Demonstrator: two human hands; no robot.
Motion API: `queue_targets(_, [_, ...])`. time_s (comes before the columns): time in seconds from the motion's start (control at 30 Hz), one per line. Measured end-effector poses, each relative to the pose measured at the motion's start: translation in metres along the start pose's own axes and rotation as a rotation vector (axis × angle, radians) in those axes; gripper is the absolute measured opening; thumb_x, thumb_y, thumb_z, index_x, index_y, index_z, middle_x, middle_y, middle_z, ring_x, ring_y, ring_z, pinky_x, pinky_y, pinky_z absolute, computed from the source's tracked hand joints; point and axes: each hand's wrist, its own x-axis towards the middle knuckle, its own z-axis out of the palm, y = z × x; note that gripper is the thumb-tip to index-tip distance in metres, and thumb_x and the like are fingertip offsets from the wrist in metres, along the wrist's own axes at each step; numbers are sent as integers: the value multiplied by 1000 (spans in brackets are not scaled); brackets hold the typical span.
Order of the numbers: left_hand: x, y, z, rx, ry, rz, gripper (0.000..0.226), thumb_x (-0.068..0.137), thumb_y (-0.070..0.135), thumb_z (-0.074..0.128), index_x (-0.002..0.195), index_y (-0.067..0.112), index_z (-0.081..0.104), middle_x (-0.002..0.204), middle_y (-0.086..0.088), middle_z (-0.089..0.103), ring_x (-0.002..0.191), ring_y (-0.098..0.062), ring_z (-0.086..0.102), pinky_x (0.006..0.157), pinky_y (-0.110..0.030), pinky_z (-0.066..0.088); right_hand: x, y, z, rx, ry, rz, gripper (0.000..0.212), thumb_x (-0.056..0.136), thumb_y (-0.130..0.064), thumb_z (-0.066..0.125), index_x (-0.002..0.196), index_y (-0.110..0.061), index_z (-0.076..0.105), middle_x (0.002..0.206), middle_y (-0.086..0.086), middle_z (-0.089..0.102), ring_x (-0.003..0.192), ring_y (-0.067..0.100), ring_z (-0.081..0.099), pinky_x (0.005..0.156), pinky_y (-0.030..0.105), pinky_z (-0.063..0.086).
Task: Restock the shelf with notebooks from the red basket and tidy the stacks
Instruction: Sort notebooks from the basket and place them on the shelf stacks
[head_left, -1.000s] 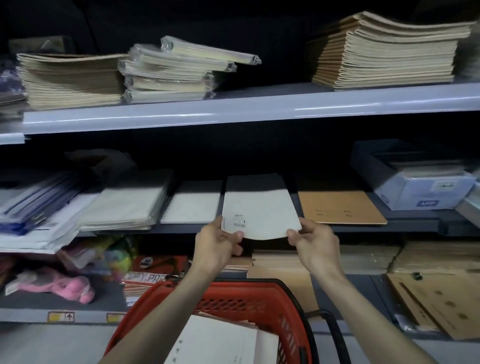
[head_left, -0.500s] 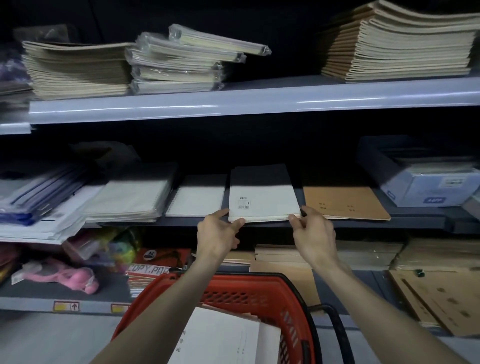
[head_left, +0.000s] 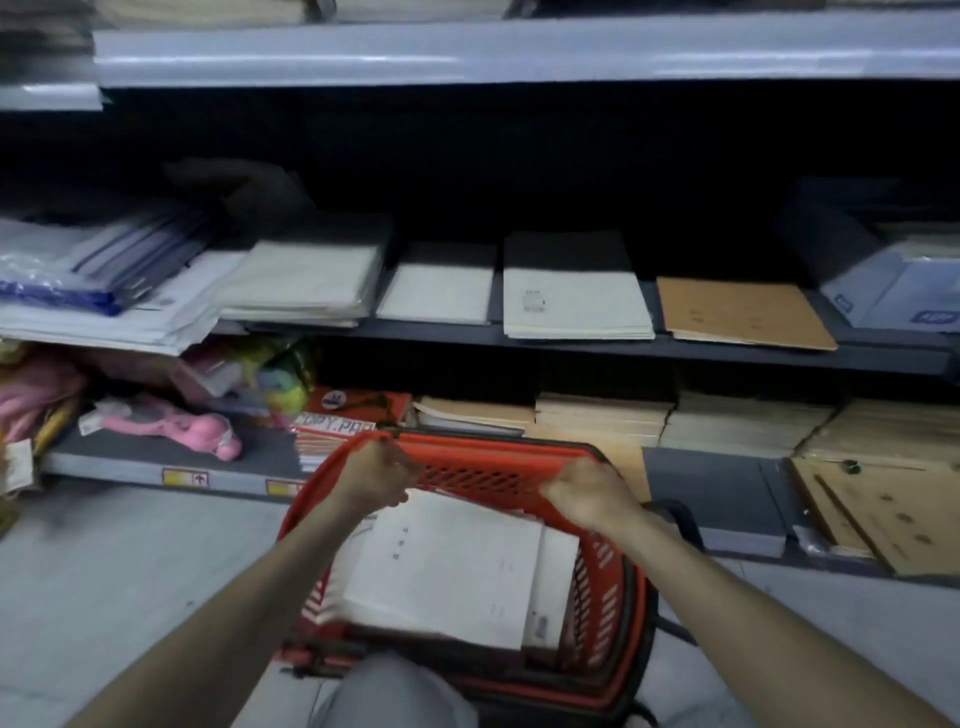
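Dropped from shelf (head_left: 571, 349): left hand (head_left: 375, 480), right hand (head_left: 589, 493) curled, empty, just above notebooks (head_left: 447, 566).

The basket (head_left: 613, 571) sits just before the bottom shelf (head_left: 171, 457), with notebooks (head_left: 441, 566) piled in it. At the middle shelf (head_left: 571, 349) front edge, 1 notebook stack (head_left: 571, 306) lies between a pad (head_left: 436, 293) on its left and a thin pile (head_left: 743, 312) on its right.

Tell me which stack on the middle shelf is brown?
The brown stack, right of the white stack bearing a barcode; the three stacks left of it are white.
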Motion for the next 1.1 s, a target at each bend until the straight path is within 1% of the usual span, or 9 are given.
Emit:
queue_targets(0.17, [23, -97, 37, 91, -154, -272, 38, 69, 48, 79, 77, 12, 68, 89, -3, 72, 87, -30, 70, 76, -36, 58, 6, 48, 87, 51, -193, 222, 23, 95, -32, 59, 106, -12, 59, 101, 4, 55, 92, 19, 56, 74, 26, 44])
queue_targets(0.27, [13, -119, 52, 86, -135, -330, 24, 81, 37, 77, 83, 17, 65, 101, -7, 71, 100, -30, 69, 84, -34, 55, 0, 60, 123, 310, -219, 383, 29, 92, -28, 67, 109, -3, 67, 103, 4, 69, 91, 21, 69, 71, 32, 59])
queue_targets(0.4, [46, -186, 85, 88, -41, -320, 88, 60, 69, 61, 135, 22, 58, 137, -5, 62, 130, -33, 56, 112, -45, 44, 17, 83, 160, 544, -171, 455, 59, 68, -45, 76, 119, -14, 69, 111, 4, 74, 96, 25, 73, 81, 37, 63])
queue_targets(0.47, [37, -174, 82, 63, -62, -280, 82, 61, 67, 61, 131, 24, 65, 134, -1, 66, 126, -27, 59, 110, -38, 46, 16, 78, 163, 583, -116, 462, 68, 63, -49, 76, 121, -14, 68, 115, 3, 72, 100, 26, 70, 89, 41, 61])
queue_targets(0.63, [-1, -123, 61, -357, -92, -159, 30, 71, 14, 78, 95, 30, 82, 102, 3, 75, 103, -27, 71, 85, -31, 56, 5, 46, 144, 634, -25, 454, 56, 92, -27, 74, 139, -9, 50, 137, 7, 61, 123, 32, 60, 104, 42, 50])
queue_targets(0.7, [-12, -104, 47, -499, -121, -239, 28, 85, -2, 72, 107, 14, 77, 114, -4, 70, 96, -28, 67, 75, -22, 53, 9, 42, 135, 647, -7, 409, 46, 96, -20, 71, 137, -9, 53, 134, 9, 63, 120, 32, 62, 101, 43, 51])
queue_targets(0.8, [-27, -73, 22, -454, -154, -267, 28, 103, 10, 58, 128, 21, 59, 125, 5, 61, 106, -18, 58, 93, -30, 44, 8, 32, 108, 692, 45, 319, 23, 97, -11, 69, 118, -9, 60, 114, 7, 67, 101, 25, 64, 85, 36, 51])
queue_targets(0.93, [-41, -29, -14, -530, -53, -107, 18, 103, 17, 60, 120, 20, 62, 124, 2, 67, 111, -26, 65, 82, -42, 59, -5, 13, 51, 781, 84, 186, 18, 95, -13, 72, 113, -15, 71, 110, 2, 74, 95, 24, 70, 76, 34, 56])
queue_targets(1.1, [-61, 53, -52, -733, 55, 57, 17, 102, 16, 62, 117, 13, 69, 109, -9, 78, 98, -31, 74, 80, -46, 63, -30, -10, -26, 978, 185, 4, 29, 90, -15, 78, 117, -21, 71, 105, -2, 80, 100, 25, 75, 97, 48, 58])
